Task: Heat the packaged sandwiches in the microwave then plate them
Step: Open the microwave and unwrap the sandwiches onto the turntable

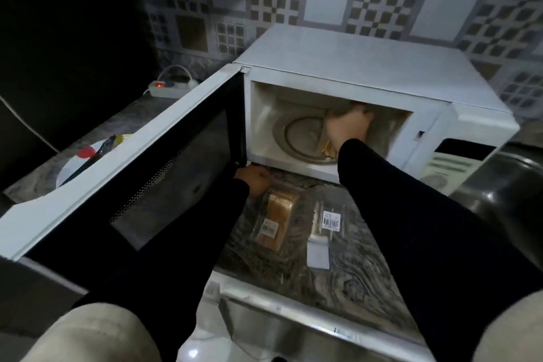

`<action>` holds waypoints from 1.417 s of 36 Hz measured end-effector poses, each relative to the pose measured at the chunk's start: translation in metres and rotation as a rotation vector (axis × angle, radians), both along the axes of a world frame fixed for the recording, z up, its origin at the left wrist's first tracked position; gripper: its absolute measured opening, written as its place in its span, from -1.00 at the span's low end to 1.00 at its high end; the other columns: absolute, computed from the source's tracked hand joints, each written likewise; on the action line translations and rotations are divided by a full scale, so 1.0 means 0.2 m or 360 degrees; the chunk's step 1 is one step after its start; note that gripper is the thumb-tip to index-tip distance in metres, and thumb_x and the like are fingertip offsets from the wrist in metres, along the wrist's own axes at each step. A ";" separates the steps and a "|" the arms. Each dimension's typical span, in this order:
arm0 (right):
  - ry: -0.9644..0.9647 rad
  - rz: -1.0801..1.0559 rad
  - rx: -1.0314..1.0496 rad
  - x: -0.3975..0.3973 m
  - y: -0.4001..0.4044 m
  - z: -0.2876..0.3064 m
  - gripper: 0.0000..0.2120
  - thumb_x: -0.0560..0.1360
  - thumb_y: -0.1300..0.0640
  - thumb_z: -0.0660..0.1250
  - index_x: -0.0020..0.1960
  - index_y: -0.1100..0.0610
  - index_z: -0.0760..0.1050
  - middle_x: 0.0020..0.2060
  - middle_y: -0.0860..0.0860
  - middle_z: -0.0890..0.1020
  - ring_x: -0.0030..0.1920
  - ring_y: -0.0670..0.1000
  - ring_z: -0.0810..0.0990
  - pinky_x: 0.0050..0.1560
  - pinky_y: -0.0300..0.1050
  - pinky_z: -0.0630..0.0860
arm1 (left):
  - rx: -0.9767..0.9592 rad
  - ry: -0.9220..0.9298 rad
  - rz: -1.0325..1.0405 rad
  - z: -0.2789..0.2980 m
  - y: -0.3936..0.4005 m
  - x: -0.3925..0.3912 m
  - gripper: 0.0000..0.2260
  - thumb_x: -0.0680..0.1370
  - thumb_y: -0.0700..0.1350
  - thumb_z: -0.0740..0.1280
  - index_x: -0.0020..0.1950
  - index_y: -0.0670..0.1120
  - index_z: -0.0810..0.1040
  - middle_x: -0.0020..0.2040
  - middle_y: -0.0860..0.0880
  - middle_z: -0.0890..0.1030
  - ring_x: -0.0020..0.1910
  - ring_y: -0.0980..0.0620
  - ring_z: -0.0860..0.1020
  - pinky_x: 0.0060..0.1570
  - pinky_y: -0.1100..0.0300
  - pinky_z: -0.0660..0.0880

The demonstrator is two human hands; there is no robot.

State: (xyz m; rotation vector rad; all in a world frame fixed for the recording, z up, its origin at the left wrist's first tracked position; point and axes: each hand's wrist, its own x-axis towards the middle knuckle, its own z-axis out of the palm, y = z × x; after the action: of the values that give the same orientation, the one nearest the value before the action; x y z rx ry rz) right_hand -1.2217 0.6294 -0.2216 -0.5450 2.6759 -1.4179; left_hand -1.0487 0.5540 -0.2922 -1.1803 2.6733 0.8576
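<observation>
While microwave (pixel 346 73) door (pixel 123 161) stands open, my right hand (pixel 348 126) grips sandwich (pixel 327 147) on turntable inside. My left hand (pixel 255 179), loosely curled, rests at countertop (pixel 367 282) edge under microwave. Packaged sandwich (pixel 274 214), tan bread in clear wrap, barcode label unreadable.

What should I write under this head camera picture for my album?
Right hand reaches into the open microwave; packaged sandwich waits on the counter.
</observation>
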 end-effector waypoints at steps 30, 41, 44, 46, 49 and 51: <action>0.0419 0.1119 0.1234 0.95 0.45 -0.48 -0.75 0.52 0.37 0.20 0.07 0.24 0.61 -0.03 0.18 0.62 -0.06 0.16 0.58 -0.08 -0.10 0.46 | -0.0077 -0.0115 -0.0045 -0.23 0.30 0.43 -0.63 0.53 -0.02 0.32 0.31 -0.10 0.52 0.36 -0.12 0.48 0.33 -0.12 0.45 0.30 0.15 0.35; 0.0294 0.1117 0.1149 0.93 0.46 -0.48 -0.72 0.49 0.36 0.22 0.13 0.22 0.59 0.06 0.19 0.60 0.06 0.20 0.59 -0.06 -0.14 0.46 | -0.0070 0.0075 -0.0005 -0.24 0.32 0.48 -0.70 0.46 -0.04 0.40 0.17 -0.08 0.61 0.23 -0.08 0.59 0.24 -0.10 0.52 0.19 0.20 0.41; 0.0271 0.1126 0.1139 0.92 0.45 -0.47 -0.75 0.48 0.34 0.23 0.09 0.23 0.60 0.07 0.19 0.61 0.05 0.19 0.59 0.00 -0.09 0.51 | -0.0069 0.0070 0.0050 -0.25 0.32 0.48 -0.63 0.43 -0.04 0.45 0.21 -0.08 0.59 0.24 -0.07 0.58 0.23 -0.10 0.52 0.14 0.21 0.43; 0.0262 0.1136 0.1143 0.92 0.44 -0.46 -0.76 0.48 0.33 0.23 0.08 0.22 0.59 0.07 0.19 0.60 0.06 0.19 0.58 0.00 -0.10 0.50 | -0.0072 0.0059 0.0075 -0.25 0.31 0.47 -0.58 0.40 -0.04 0.49 0.24 -0.08 0.58 0.26 -0.07 0.57 0.25 -0.08 0.51 0.15 0.22 0.43; 0.0266 0.1142 0.1149 0.90 0.44 -0.45 -0.79 0.50 0.29 0.24 0.08 0.21 0.58 0.09 0.17 0.59 0.09 0.17 0.56 -0.03 -0.15 0.45 | -0.0093 0.0029 0.0074 -0.24 0.31 0.46 -0.54 0.35 0.00 0.52 0.22 -0.07 0.60 0.23 -0.05 0.59 0.21 -0.07 0.54 0.11 0.22 0.45; 0.0281 0.1141 0.1142 0.89 0.45 -0.44 -0.82 0.53 0.26 0.25 0.07 0.20 0.58 0.10 0.15 0.59 0.09 0.16 0.56 -0.08 -0.22 0.38 | -0.0091 0.0005 0.0084 -0.22 0.32 0.45 -0.52 0.35 0.03 0.52 0.24 -0.06 0.58 0.23 -0.05 0.59 0.22 -0.07 0.54 0.10 0.22 0.45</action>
State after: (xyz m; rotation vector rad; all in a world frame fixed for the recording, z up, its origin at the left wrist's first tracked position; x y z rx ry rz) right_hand -1.0429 0.7192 -0.3099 -1.3610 2.4293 -0.2170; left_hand -0.9578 0.6178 -0.3364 -1.2683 2.6975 0.7956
